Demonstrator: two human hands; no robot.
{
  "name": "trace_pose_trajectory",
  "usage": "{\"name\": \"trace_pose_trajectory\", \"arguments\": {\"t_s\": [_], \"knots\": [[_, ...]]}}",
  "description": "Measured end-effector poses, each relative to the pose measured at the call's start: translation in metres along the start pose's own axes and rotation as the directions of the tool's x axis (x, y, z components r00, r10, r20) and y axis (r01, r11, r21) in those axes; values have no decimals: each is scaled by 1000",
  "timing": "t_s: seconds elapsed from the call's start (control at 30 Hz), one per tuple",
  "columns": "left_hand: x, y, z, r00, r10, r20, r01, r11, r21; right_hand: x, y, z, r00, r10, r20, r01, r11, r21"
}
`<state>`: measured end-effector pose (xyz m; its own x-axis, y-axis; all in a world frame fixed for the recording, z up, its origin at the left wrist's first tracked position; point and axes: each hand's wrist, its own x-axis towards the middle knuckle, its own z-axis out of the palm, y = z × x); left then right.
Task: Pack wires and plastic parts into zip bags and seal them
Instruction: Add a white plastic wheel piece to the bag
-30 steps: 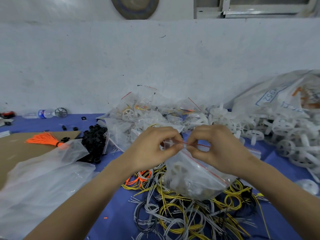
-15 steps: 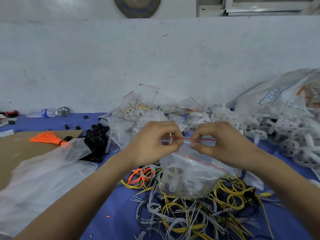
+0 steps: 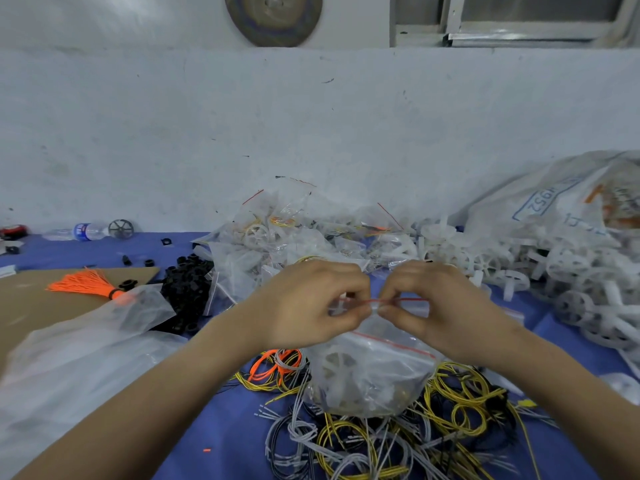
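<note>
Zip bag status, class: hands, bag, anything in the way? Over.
Left hand and right hand pinch the red zip strip. Zip bag holds white plastic parts, over wire coils. Nothing blocking.

2 hands (image 3: 304, 308) (image 3: 450, 311), 1 pinched zip bag (image 3: 370, 375), 1 bottle (image 3: 81, 231)

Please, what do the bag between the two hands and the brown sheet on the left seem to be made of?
Zip bag: thin clear plastic film, glossy; it wrinkles, catches light, and the white wheel inside shows through it. Brown sheet: probably cardboard, matte; it lies flat and stiff with a straight cut edge.
</note>
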<state>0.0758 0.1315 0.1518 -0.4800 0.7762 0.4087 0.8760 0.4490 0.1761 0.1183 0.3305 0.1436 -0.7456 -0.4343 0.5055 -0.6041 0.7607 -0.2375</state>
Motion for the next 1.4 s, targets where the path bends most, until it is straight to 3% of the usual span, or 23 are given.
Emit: {"name": "trace_pose_trajectory", "arguments": {"t_s": [0.33, 0.87, 0.97, 1.13, 1.3, 1.4], "knots": [[0, 5, 3, 995, 42, 88, -45, 999, 28, -6, 4, -3, 992, -79, 99, 73, 995, 63], [3, 11, 7, 990, 111, 85, -109, 994, -25, -20, 11, 1, 999, -47, 25, 43, 987, 156], [-4, 4, 3, 993, 111, 31, -108, 991, -81, -23, 18, 1, 1000, -15, 26, 12, 994, 108], [-26, -22, -8, 983, -15, -181, 2, 997, -72, -35, 37, -13, 976, 209, 64, -217, 881, 420], [-40, -35, 2, 970, -129, -208, 76, 967, -244, -47, 47, -16, 953, 303, -1, -249, 787, 565], [-40, -31, 9, 973, -106, -205, 54, 968, -245, -46, 39, -2, 965, 245, 91, -256, 817, 518]]}}
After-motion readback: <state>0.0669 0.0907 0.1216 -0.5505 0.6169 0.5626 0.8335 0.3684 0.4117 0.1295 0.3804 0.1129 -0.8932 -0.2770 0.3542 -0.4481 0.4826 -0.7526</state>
